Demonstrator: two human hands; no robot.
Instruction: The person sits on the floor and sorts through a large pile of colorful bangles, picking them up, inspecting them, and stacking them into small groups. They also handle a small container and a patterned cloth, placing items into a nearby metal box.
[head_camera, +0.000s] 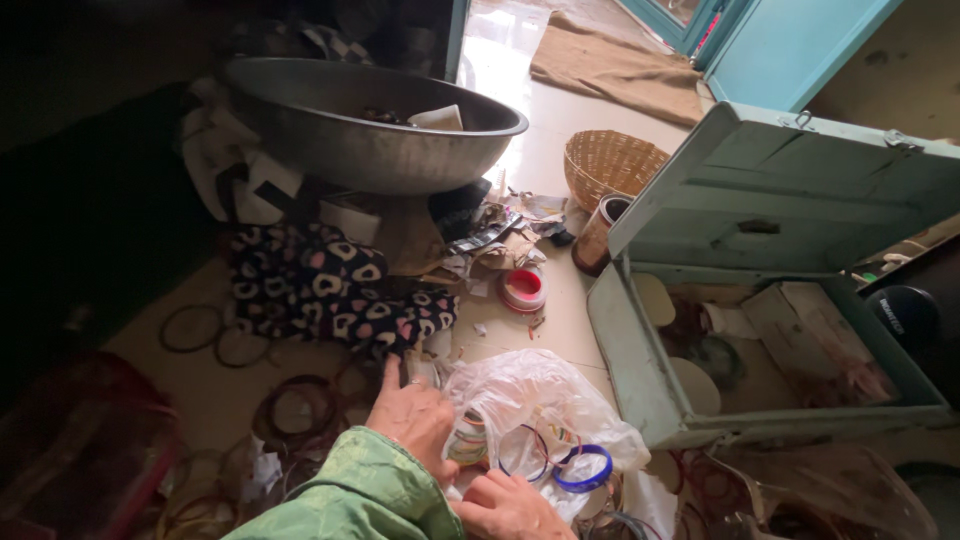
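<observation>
My left hand (412, 412), in a green sleeve, rests on a clear plastic bag (540, 392) lying on the floor, its fingers gripping the bag's left side. My right hand (508, 505) sits at the bottom edge, pinching the bag's near edge. Inside the bag I see several bangles, among them a blue bangle (583, 468) and a stack of pale ones (466, 440). More loose dark bangles (295, 405) lie on the floor to the left of my hands.
An open pale-green metal trunk (640, 370) with papers stands at right. A large metal basin (360, 120) is at the back, a wicker basket (608, 165) beside it. A heart-patterned cloth (320, 290) and a red tape roll (523, 288) lie ahead.
</observation>
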